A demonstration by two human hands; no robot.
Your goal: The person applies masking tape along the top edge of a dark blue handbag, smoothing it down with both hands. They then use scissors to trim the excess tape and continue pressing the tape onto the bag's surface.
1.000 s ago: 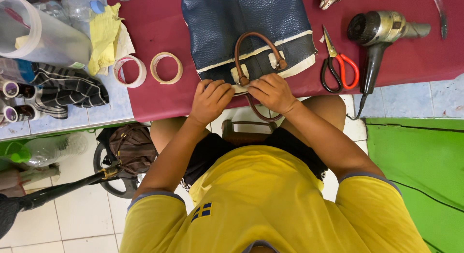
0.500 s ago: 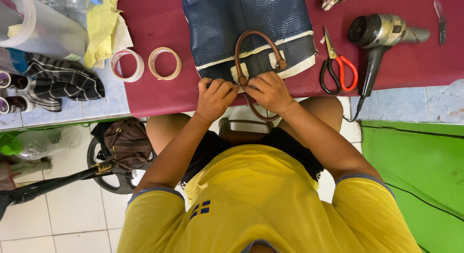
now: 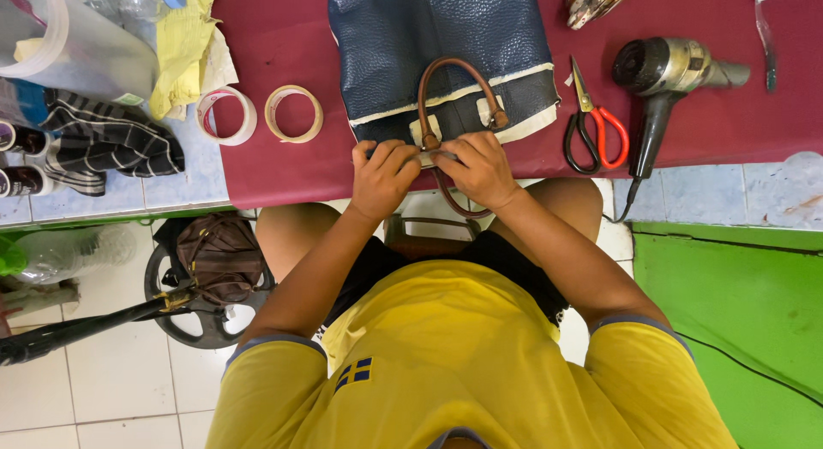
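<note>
Two tape rolls (image 3: 257,114), one pair of red-handled scissors (image 3: 596,127), one hair dryer (image 3: 664,80) — and one navy leather bag (image 3: 437,46) lying flat on my maroon tabletop (image 3: 291,170). Its brown handle (image 3: 454,84) arches over pale trim. My left hand (image 3: 381,179) and right hand (image 3: 480,170) sit together, pinching its near edge.

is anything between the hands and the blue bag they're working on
Nothing visible. The left hand and right hand already rest on the near edge of the dark blue bag, by the base of its brown handle. The scissors and tape rolls lie off to the sides.
</note>
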